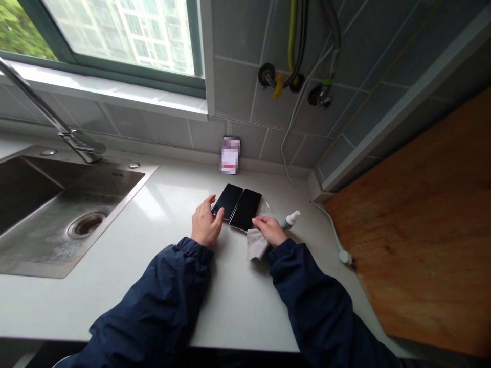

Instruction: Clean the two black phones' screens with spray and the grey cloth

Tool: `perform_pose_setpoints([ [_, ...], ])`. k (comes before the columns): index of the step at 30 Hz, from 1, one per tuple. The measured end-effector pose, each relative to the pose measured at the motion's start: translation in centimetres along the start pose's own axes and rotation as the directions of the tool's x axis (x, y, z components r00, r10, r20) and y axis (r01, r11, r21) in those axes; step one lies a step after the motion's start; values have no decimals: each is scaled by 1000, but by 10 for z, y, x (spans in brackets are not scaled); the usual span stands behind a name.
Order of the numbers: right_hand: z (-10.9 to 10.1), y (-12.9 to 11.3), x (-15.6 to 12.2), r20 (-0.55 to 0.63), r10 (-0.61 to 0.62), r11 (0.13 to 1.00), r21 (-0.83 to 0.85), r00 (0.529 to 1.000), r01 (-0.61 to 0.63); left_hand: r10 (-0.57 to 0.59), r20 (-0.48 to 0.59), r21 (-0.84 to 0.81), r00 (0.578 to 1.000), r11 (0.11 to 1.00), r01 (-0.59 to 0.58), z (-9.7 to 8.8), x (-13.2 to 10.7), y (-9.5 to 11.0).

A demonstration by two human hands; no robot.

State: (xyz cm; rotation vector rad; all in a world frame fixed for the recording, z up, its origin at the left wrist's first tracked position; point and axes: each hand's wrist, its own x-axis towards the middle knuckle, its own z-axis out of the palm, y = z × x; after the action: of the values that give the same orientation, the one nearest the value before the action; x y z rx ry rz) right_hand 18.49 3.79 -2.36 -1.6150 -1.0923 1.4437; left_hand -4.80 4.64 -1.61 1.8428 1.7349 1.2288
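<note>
Two phones with dark screens lie side by side on the white countertop, the left phone (229, 200) and the right phone (246, 208). At the left phone's lower left edge is my left hand (206, 223), thumb and fingers apart, with nothing in it. My right hand (270, 231) pinches a light grey cloth (257, 245) that hangs below the fingers, close to the right phone's lower right corner. Just beyond that hand stands or leans a small white spray bottle (290, 220), its lower part hidden. Something clear, like a plastic wrapper (265, 207), lies beside the right phone.
A phone with a blurred-out screen (230, 155) leans against the back wall. To the left are a steel sink (111, 235) and a faucet (79, 145). A white cable with a plug (344, 256) runs along the right, near a wooden panel (418, 230).
</note>
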Motion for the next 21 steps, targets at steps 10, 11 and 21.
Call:
perform_pose_setpoints([
  [10,4,-7,2,46,-36,997,-59,998,39,39,47,82,998,996,-43,-3,0,5],
  [11,4,-8,2,56,-45,997,-53,997,48,41,47,82,998,996,-45,-3,0,4],
  [21,10,-13,-14,-30,-223,975,13,974,224,31,77,39,997,999,-34,-5,1,-1],
])
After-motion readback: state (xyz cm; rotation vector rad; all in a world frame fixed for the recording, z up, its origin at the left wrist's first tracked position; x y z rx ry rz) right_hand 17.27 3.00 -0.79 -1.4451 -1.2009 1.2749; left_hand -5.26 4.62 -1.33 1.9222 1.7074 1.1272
